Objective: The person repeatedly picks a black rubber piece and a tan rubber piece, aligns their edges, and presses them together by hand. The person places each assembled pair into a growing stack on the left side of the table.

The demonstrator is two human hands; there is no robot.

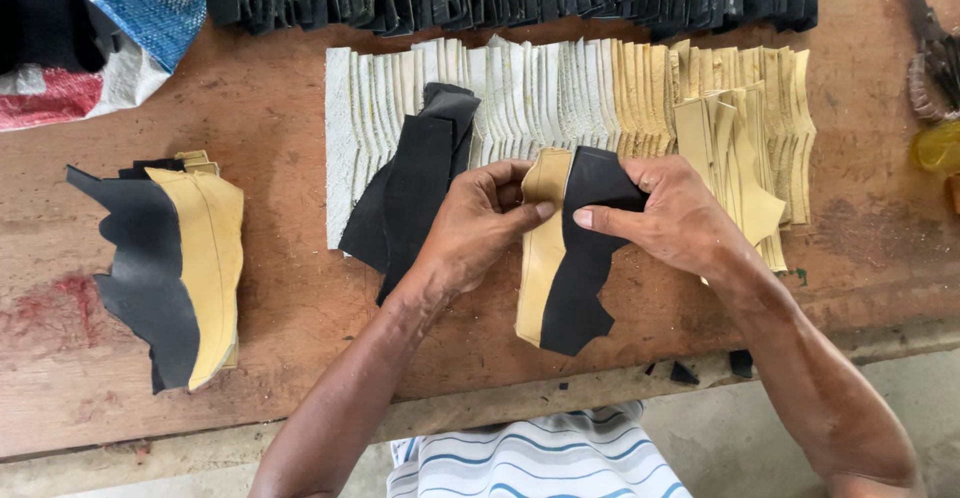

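Two hands meet over the wooden table [280, 108] in the head view. Your left hand [478, 226] pinches the tan piece [540, 258], and your right hand [672, 216] presses the black piece [580, 278] on it, near the table's front edge. Their upper ends are hidden under your fingers. Behind them, the row of pale cut pieces [560, 88] is partly covered, and the scissors [930, 48] are cut off at the right edge.

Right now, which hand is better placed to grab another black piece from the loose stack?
Left hand: it sits right beside the loose black pieces. The right hand is across the held tan-and-black pair.
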